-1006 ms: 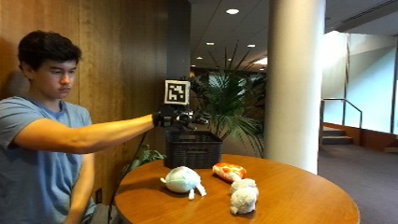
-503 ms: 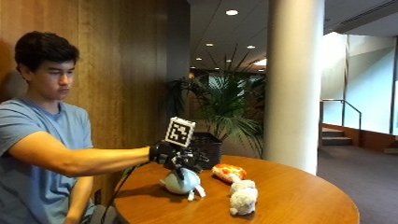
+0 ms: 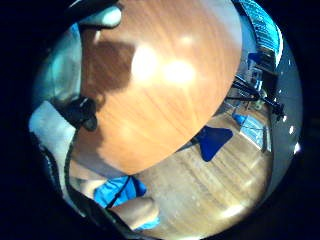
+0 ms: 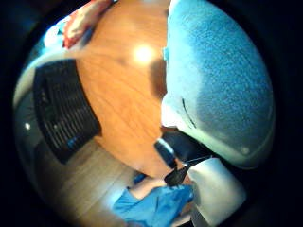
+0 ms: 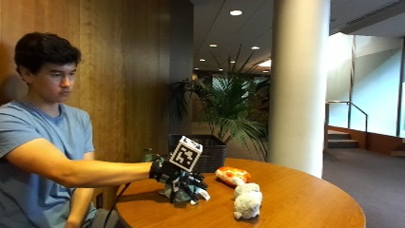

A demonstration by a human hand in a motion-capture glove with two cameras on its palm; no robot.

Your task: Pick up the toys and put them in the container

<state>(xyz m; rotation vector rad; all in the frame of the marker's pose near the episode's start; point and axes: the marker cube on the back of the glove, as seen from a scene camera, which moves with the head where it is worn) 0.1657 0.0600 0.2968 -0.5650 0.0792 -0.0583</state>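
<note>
Toys: pale plush [image 5: 176, 194] sat directly under the gloved right hand [image 5: 179, 176], on the desk [image 5: 297, 204]. Fingers draped down over it; probably touching, closure unclear. Container [image 5: 206, 151] lay beyond.

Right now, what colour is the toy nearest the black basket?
Orange-red with some white, as far as shows. The orange toy shows best in the outside view, lying just before the basket.

Person in light blue short-sleeved T-shirt [image 5: 38, 142], sleeve ending above elbow, forearm bare. Short dark hair. Black glove with black straps covering right hand [image 5: 180, 183]; white plastic pieces on glove at fingers. In palm views, black strap and loop [image 3: 82, 112] plus white plastic part [image 4: 215, 189] show at edges, with blue shirt fabric below.
</note>
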